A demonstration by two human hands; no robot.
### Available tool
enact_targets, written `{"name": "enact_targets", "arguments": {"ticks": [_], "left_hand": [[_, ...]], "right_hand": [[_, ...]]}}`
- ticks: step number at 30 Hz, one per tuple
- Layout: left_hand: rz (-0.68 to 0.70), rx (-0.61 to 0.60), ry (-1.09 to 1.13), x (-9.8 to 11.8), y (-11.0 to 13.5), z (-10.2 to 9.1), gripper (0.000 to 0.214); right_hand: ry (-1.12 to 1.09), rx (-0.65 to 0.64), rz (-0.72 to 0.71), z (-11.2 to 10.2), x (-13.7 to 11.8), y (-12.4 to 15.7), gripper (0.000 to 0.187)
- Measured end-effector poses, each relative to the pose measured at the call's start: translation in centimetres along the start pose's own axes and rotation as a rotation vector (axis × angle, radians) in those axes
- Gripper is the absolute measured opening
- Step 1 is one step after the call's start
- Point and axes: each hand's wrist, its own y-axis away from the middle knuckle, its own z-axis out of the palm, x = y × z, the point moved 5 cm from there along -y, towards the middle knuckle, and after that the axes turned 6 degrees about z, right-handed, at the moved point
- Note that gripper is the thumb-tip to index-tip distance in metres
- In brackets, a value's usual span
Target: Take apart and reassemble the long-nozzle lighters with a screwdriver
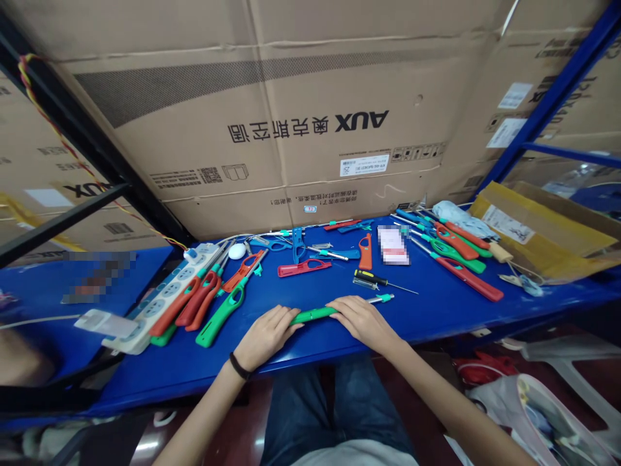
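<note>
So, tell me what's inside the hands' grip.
A green lighter: its middle shows between the left grip and the right grip; a metal rod with turquoise tip shows past the latter. Parts inside each grip, and any join to the rod, are covered.

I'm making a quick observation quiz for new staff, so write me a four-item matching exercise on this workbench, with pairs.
1. Green lighter at front middle
2. Screwdriver
3. Power strip
4. Wristband

A. White, at the left side of the blue table
B. Black, around the left wrist
C. Between the left hand and right hand, gripped by the fingers of both
D. Black-and-yellow handle, lying beyond the right hand

Pairs: 1-C, 2-D, 3-A, 4-B
</note>
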Motion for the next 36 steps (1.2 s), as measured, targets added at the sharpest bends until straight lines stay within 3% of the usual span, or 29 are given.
{"name": "enact_targets", "arguments": {"ticks": [5,10,12,16,18,21,25,28,30,32,34,36], "left_hand": [[0.017,0.090,0.032,0.3,-0.2,-0.5,0.022],[-0.009,0.133,0.087,1.0,-0.6,-0.5,0.022],[-0.083,0.161,0.171,1.8,-1.1,-0.3,0.022],[-0.332,0.177,0.437,4.1,-2.2,-0.1,0.014],[-0.457,0.124,0.545,5.1,-2.7,-0.1,0.013],[-0.573,-0.038,0.680,5.9,-3.3,-0.2,0.017],[-0.567,-0.305,0.953,6.9,-3.3,0.3,0.025],[-0.591,-0.333,1.035,7.3,-2.8,0.9,0.029],[-0.631,-0.254,1.037,7.2,-2.5,1.1,0.032],[-0.655,-0.182,1.045,7.1,-2.1,1.1,0.033],[-0.656,-0.139,1.053,7.1,-1.8,1.0,0.033],[-0.643,-0.119,1.055,7.1,-1.6,0.8,0.031]], "right_hand": [[-0.030,0.041,-0.058,-0.8,-0.2,0.2,0.023],[-0.005,0.021,-0.010,-1.3,-0.7,-0.6,0.024],[0.091,0.070,0.005,-1.4,-1.4,-1.3,0.031],[0.255,0.310,-0.049,-2.5,-2.3,-2.6,0.047],[0.254,0.388,-0.102,-3.0,-2.2,-2.9,0.048],[0.239,0.388,-0.146,-3.2,-1.7,-3.1,0.049],[0.213,0.268,-0.248,-2.5,-3.0,-3.0,0.050],[0.132,0.236,-0.337,-2.9,-4.6,-3.1,0.044],[0.027,0.325,-0.201,-4.3,-4.1,-3.5,0.026],[-0.180,0.586,0.143,-6.5,-1.4,-3.7,0.012],[-0.507,0.816,0.526,-7.6,2.4,-3.1,0.016],[-0.935,0.730,0.769,-6.9,5.4,-3.5,0.029]]}}
